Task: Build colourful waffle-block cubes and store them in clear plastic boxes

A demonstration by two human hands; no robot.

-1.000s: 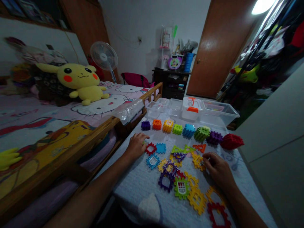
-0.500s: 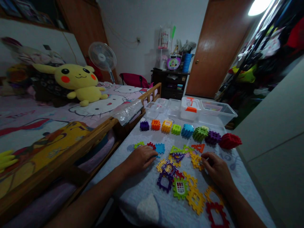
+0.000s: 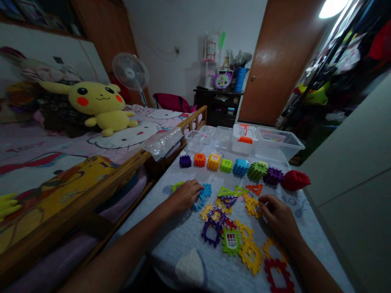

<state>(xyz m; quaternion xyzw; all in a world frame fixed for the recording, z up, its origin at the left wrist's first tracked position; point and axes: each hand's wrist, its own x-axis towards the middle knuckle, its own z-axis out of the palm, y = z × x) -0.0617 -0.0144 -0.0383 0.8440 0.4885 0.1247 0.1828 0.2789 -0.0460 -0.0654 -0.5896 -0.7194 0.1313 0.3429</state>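
Note:
My left hand (image 3: 187,195) lies palm down with its fingers stretched out, the fingertips touching a blue interlocking building tile (image 3: 207,190). Another blue tile (image 3: 199,202) shows partly under that hand, and a green tile (image 3: 176,186) peeks out behind its knuckles. My right hand (image 3: 279,213) rests on the cloth, fingers loosely bent and apart, fingertips at the edge of a yellow tile (image 3: 252,205). Between the hands is a loose spread of notched tiles: purple (image 3: 211,233), green with a white grille (image 3: 231,241), yellow (image 3: 251,256) and an orange triangle (image 3: 254,189). A red frame tile (image 3: 278,276) lies nearest me.
Stacks of tiles sorted by colour, from orange (image 3: 200,160) to red (image 3: 295,180), stand in a row across the table. Clear plastic boxes (image 3: 281,140) sit behind them. A wooden bed rail (image 3: 134,162) borders the left side; a white cabinet (image 3: 351,162) stands right.
My left hand has shifted slightly up over the red tile, which is now hidden, and more of the lower blue tile shows. My right hand has stayed in place.

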